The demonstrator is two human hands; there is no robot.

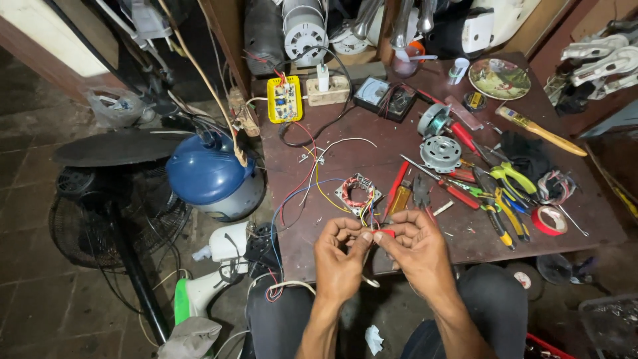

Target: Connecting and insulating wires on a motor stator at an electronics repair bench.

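My left hand (341,256) and my right hand (415,249) meet over the near edge of the dark red worktable (372,153), fingertips pinched together on thin coloured wires (367,216) and a small red piece (387,233). The wires run up to a square motor stator (358,193) with a copper winding, lying flat on the table just beyond my fingers. More red, blue and yellow leads (307,189) trail from it to the left edge.
Screwdrivers (397,189), pliers (505,199), a red tape roll (549,220), motor parts (440,153), a meter (372,93) and a yellow circuit board (284,100) lie on the table. A blue motor housing (211,174) and fan guards (106,199) stand at left.
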